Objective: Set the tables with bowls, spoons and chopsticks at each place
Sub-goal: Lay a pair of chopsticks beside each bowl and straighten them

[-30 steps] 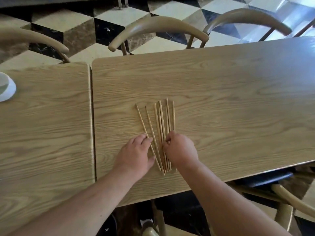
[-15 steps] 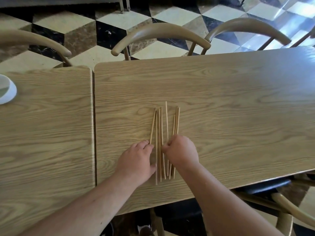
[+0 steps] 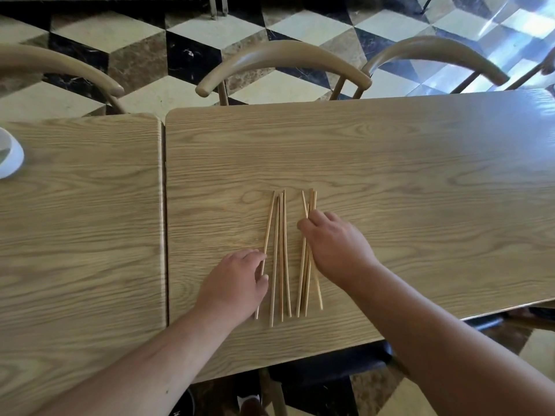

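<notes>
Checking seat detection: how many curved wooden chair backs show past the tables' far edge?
3: left curved wooden chair back behind the left table, middle one and right one behind the right table. More may sit outside the frame.

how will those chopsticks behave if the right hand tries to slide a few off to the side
The chopsticks look thin, stiff and light, so they should slide easily on the smooth table. They lie loose, so the right hand may fan them apart.

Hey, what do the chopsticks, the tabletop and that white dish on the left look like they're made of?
Chopsticks: pale, matte, unpainted, likely bamboo or wood. Tabletop: printed-looking oak grain with a soft sheen, probably laminate or veneer. Dish: smooth glossy white, likely ceramic, possibly melamine.
</notes>
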Available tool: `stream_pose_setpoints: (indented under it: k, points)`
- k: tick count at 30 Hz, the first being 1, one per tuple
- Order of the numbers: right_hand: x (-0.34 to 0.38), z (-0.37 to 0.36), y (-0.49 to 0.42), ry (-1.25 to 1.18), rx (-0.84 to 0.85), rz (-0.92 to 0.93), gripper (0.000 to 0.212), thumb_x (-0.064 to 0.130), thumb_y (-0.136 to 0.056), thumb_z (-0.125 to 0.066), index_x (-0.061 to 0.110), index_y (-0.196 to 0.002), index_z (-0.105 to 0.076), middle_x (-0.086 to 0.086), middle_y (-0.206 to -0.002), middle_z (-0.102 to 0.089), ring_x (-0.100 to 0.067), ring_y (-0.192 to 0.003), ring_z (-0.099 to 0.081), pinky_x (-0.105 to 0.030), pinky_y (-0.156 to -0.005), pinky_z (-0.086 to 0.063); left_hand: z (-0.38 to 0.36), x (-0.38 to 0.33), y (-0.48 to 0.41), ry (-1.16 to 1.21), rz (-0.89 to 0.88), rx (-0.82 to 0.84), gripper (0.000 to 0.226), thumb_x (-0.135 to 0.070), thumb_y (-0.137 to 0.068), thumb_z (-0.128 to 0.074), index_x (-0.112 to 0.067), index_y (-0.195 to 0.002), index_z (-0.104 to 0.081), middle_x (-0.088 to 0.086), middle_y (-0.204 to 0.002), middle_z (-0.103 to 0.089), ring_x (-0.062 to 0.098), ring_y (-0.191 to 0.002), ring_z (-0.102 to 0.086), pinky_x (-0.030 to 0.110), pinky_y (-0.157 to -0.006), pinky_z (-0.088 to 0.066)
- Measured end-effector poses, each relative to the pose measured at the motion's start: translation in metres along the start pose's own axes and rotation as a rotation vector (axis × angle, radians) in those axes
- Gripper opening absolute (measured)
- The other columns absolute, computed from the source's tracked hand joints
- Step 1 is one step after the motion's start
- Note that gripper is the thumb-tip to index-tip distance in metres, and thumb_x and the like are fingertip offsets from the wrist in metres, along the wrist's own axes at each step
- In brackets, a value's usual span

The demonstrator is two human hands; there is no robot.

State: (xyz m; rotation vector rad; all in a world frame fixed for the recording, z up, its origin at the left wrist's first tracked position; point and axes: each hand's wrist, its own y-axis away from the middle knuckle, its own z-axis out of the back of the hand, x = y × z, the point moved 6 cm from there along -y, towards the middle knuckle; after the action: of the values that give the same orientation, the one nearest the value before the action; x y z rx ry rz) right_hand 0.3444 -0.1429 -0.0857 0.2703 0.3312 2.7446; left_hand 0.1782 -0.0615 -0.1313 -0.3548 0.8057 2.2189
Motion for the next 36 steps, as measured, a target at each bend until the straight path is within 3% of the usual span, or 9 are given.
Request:
stream_pose_setpoints:
  k: [9, 16, 19, 21, 24, 26, 28, 32, 36]
  points:
    - [-0.004, -0.040, -0.006, 0.229, 0.012, 0.035, 0.059, 0.017, -0.091, -0.041, 0.006, -0.147, -0.055, -0.009, -0.127, -0.064, -0.030, -0.109, -0.062, -0.043, -0.094, -0.054, -0.008, -0.003, -0.001, -0.075, -0.065, 0.001, 0.055, -0.040, -0.102, -0.063, -0.029, -0.155, -0.053, -0.006, -0.161, -0.048, 0.017, -0.152, -0.039, 0.035, -0.123, -0.037]
    - [-0.003, -0.041, -0.003, -0.069, 0.034, -0.136, 0.065, 0.010, -0.096, -0.046, 0.016, -0.160, -0.038, -0.008, -0.142, -0.054, -0.031, -0.126, -0.054, -0.041, -0.106, -0.047, -0.003, -0.008, 0.002, -0.048, -0.022, -0.014, 0.053, -0.040, -0.102, -0.064, -0.024, -0.152, -0.056, -0.006, -0.155, -0.054, 0.017, -0.146, -0.046, 0.034, -0.121, -0.040]
    - [-0.015, -0.041, 0.018, -0.506, -0.038, -0.555, 0.055, 0.016, -0.102, -0.053, 0.012, -0.156, -0.041, -0.010, -0.150, -0.050, -0.029, -0.132, -0.055, -0.040, -0.109, -0.047, 0.001, -0.006, 0.001, 0.111, 0.133, -0.041, 0.051, -0.038, -0.102, -0.064, -0.022, -0.150, -0.058, -0.005, -0.149, -0.058, 0.015, -0.132, -0.059, 0.035, -0.111, -0.051]
    - [-0.010, -0.047, 0.029, -0.696, 0.007, -0.740, 0.050, 0.032, -0.103, -0.062, 0.010, -0.147, -0.050, -0.010, -0.142, -0.058, -0.027, -0.120, -0.063, -0.040, -0.102, -0.053, 0.002, -0.004, -0.002, 0.239, 0.249, -0.039, 0.044, -0.034, -0.102, -0.060, -0.024, -0.145, -0.062, -0.005, -0.141, -0.064, 0.014, -0.113, -0.066, 0.035, -0.097, -0.057]
    - [0.014, -0.053, 0.028, -0.755, 0.079, -0.747, 0.037, 0.042, -0.098, -0.072, 0.014, -0.116, -0.058, -0.001, -0.100, -0.066, -0.020, -0.088, -0.065, -0.037, -0.080, -0.059, -0.008, -0.009, -0.010, 0.422, 0.298, 0.070, 0.038, -0.028, -0.105, -0.049, -0.024, -0.137, -0.070, -0.001, -0.130, -0.073, 0.015, -0.103, -0.066, 0.031, -0.089, -0.052]
    - [0.027, -0.059, 0.021, -0.649, 0.121, -0.689, 0.044, 0.046, -0.096, -0.073, 0.009, -0.115, -0.055, -0.004, -0.106, -0.064, -0.024, -0.090, -0.067, -0.035, -0.071, -0.052, -0.014, -0.011, -0.012, 0.619, 0.370, 0.122, 0.034, -0.031, -0.100, -0.049, -0.025, -0.111, -0.081, 0.004, -0.118, -0.079, 0.026, -0.108, -0.070, 0.043, -0.101, -0.055]
    - [0.036, -0.063, 0.015, -0.564, 0.158, -0.655, 0.044, 0.041, -0.100, -0.069, 0.006, -0.119, -0.052, -0.013, -0.119, -0.062, -0.031, -0.101, -0.068, -0.034, -0.073, -0.044, -0.020, -0.009, -0.014, 0.806, 0.444, 0.128, 0.028, -0.032, -0.095, -0.052, -0.024, -0.084, -0.077, 0.005, -0.091, -0.078, 0.029, -0.094, -0.068, 0.053, -0.103, -0.053]
    - [0.039, -0.068, 0.010, -0.510, 0.177, -0.649, 0.032, 0.025, -0.102, -0.063, 0.005, -0.121, -0.048, -0.017, -0.126, -0.060, -0.034, -0.110, -0.068, -0.032, -0.076, -0.043, -0.026, -0.007, -0.015, 1.036, 0.576, 0.151, 0.024, -0.020, -0.105, -0.054, -0.014, -0.096, -0.076, 0.001, -0.087, -0.071, 0.018, -0.081, -0.061, 0.037, -0.089, -0.048]
    - [0.041, -0.071, 0.007, -0.473, 0.185, -0.650, 0.024, 0.014, -0.104, -0.056, 0.004, -0.123, -0.048, -0.017, -0.129, -0.059, -0.034, -0.113, -0.068, -0.035, -0.084, -0.053, -0.028, -0.006, -0.011, 1.133, 0.610, 0.211, 0.028, -0.020, -0.107, -0.051, -0.014, -0.110, -0.078, 0.000, -0.110, -0.078, 0.018, -0.102, -0.070, 0.036, -0.095, -0.052]
